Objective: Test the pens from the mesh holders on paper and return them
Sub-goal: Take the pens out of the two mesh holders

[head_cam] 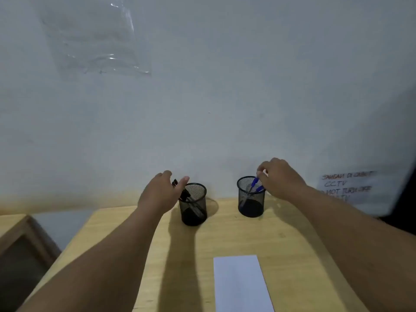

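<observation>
Setting: a pale wooden table [292, 244] stands against a white wall [202, 97]; both bare forearms reach forward across the tabletop from the near edge.
Paper: a white sheet [240, 284] lies flat on the table nearest the viewer, between the two forearms and closer to the right one, well short of both hands; its visible surface shows no marks.
Left holder: a black mesh holder [194, 204] stands upright just to the right of the left hand and slightly nearer; dark pens [191, 199] lean inside it.
Left hand: the left hand [161, 194] is curled at the holder's rim, thumb and fingers bent around a black pen top [175, 183] that shows between them; the grip appears closed on it, though the contact is partly hidden.
Right holder: a second black mesh holder [251, 197] stands upright just to the left of the right hand and below its fingertips, well apart from the first holder.
Right hand: the right hand [281, 179] hangs over the holder's rim, fingertips pinched around the upper end of a blue pen [254, 182] whose lower part slants down into the cup; another blue pen [260, 188] leans beside it.
Wall items: beyond the left hand, high up, a clear plastic sheet [94, 39] clings to the wall; to the right of the right hand hangs a handwritten notice [347, 185], partly legible with "CCTV".
</observation>
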